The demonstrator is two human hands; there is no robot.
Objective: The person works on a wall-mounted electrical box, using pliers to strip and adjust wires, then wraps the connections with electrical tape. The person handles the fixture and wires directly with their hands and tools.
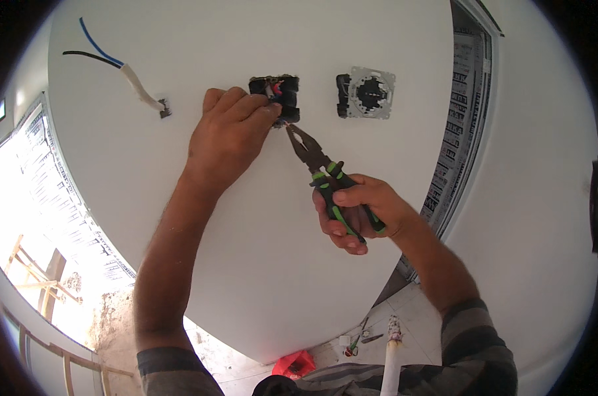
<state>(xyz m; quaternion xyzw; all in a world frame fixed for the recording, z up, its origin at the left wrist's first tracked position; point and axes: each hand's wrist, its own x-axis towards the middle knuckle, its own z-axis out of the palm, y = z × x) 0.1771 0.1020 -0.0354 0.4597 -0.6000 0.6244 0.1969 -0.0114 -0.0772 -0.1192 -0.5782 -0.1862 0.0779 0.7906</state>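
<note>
Head view: I look down my forearms at a white wall, and both my hands work at one spot on it. My left hand is curled, its fingertips pinching into the lower edge of a dark wall box opening where red and other coloured wires show; I cannot tell exactly which wire the fingers hold. My right hand is closed around the green-and-black handles of a pair of pliers.

The relation that matters: the pliers' long axis runs on a diagonal, from the right hand up and to the left, and the nose ends just below the box, right beside the left fingertips. The nose looks nearly shut, but I cannot tell whether it bites on anything. So the box lies above and left of the right hand, and directly at the left hand, which is the nearer one.

To the right of the left hand, level with the box, a second fitting with a pale metal frame sits in the wall, well clear of the pliers. Far off to the left of the left hand, a white cable with blue and black cores comes out of the wall.
</note>
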